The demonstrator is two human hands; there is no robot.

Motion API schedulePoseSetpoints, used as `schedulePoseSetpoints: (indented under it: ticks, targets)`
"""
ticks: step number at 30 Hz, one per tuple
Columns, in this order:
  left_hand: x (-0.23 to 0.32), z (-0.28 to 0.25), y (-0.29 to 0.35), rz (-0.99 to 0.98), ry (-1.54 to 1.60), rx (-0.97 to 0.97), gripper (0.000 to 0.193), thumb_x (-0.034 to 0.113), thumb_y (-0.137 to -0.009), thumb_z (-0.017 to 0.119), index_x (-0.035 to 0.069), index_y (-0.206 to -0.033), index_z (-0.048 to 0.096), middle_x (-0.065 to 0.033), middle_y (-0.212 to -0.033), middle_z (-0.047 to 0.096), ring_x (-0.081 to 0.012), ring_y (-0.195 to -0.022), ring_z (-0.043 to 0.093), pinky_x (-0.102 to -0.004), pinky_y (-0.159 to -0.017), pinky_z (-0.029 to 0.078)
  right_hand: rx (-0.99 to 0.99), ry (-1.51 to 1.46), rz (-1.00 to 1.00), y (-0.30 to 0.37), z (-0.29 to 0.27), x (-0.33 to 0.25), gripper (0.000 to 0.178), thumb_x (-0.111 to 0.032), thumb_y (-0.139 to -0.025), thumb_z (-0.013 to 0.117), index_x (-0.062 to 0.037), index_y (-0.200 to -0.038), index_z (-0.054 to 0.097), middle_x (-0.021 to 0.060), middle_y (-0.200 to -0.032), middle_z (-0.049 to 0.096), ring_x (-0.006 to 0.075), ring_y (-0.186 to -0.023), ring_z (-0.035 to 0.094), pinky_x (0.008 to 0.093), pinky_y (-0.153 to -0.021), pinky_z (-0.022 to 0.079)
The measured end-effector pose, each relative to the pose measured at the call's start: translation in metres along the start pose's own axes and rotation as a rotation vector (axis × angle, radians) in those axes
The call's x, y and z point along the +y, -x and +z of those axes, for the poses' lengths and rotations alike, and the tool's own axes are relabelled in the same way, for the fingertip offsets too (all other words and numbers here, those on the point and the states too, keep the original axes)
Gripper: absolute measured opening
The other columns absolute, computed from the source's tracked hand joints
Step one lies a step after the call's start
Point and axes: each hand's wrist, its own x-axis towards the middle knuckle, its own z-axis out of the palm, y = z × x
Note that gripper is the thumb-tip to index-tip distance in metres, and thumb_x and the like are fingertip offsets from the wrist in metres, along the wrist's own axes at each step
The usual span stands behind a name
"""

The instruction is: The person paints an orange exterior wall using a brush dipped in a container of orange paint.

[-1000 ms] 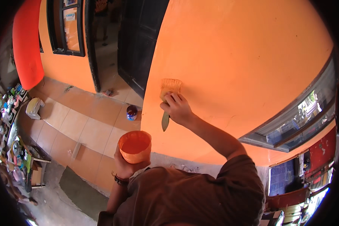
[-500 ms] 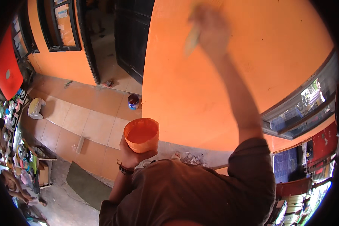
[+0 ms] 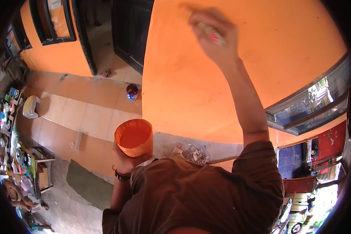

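My left hand is wrapped round an orange plastic tub, holding it from beneath and the side in front of my chest. Orange paint fills part of the tub. High against the orange wall, my right hand grips a paintbrush by its pale handle with red marks. The brush's far end is smeared by motion near the top of the view, so I cannot tell whether it touches the wall.
A paint can stands on the tiled floor by the dark door. A whitish bundle lies farther left. Rubble lies at the wall's foot. A framed window is at right; a cluttered stall and a person at left.
My right hand has turned, so the brush handle now points down to the right instead of down to the left. The tub and surroundings have shifted slightly left in view.
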Motion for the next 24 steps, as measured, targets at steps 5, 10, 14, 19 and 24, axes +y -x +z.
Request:
schedulePoseSetpoints:
  ticks: [5,10,14,19,24]
  targets:
    - [0.008,0.003,0.004,-0.006,-0.012,0.024,0.074,0.012,-0.049,0.091,-0.003,-0.112,0.056,-0.012,-0.102,0.067,-0.0205,-0.091,0.066,-0.0355,-0.079,0.055,-0.033,0.675,-0.273,0.091,0.06,-0.021,0.01,-0.015,-0.071,0.065,-0.0155,-0.07,0.055,0.0043,-0.104,0.058,0.0228,-0.097,0.059,0.0334,-0.063,0.047]
    - [0.019,0.001,0.008,-0.09,0.085,0.01,0.069,0.01,-0.05,0.089,-0.003,-0.111,0.057,-0.0122,-0.101,0.067,-0.019,-0.091,0.065,-0.0348,-0.078,0.054,-0.547,0.256,-0.089,0.187,0.102,-0.053,0.006,-0.011,-0.071,0.063,-0.0158,-0.074,0.06,0.0065,-0.101,0.059,0.0253,-0.097,0.059,0.0368,-0.072,0.051]
    - [0.014,-0.006,0.012,-0.061,0.048,0.057,0.069,0.009,-0.05,0.089,-0.004,-0.11,0.057,-0.0124,-0.1,0.067,-0.0192,-0.09,0.066,-0.0352,-0.078,0.054,-0.158,-0.567,0.483,0.105,0.069,-0.034,0.013,-0.001,-0.078,0.059,-0.0111,-0.082,0.065,0.0051,-0.085,0.061,0.0224,-0.08,0.061,0.0332,-0.07,0.051]
    - [0.0,-0.009,0.011,-0.034,-0.017,0.08,0.073,0.009,-0.05,0.089,-0.004,-0.113,0.055,-0.0123,-0.103,0.066,-0.0202,-0.091,0.065,-0.0351,-0.078,0.055,0.228,0.072,-0.097,0.07,0.039,-0.008,0.002,-0.01,-0.076,0.062,-0.009,-0.075,0.063,0.0035,-0.087,0.06,0.0205,-0.07,0.058,0.0314,-0.058,0.046]
    - [0.007,-0.006,0.012,-0.052,0.04,0.08,0.073,0.007,-0.051,0.088,-0.004,-0.114,0.054,-0.0128,-0.104,0.065,-0.0203,-0.091,0.065,-0.035,-0.077,0.055,-0.249,0.373,-0.165,0.187,0.11,-0.049,0.006,-0.013,-0.069,0.061,-0.0164,-0.069,0.057,0.0037,-0.095,0.058,0.0216,-0.088,0.059,0.0345,-0.07,0.048]
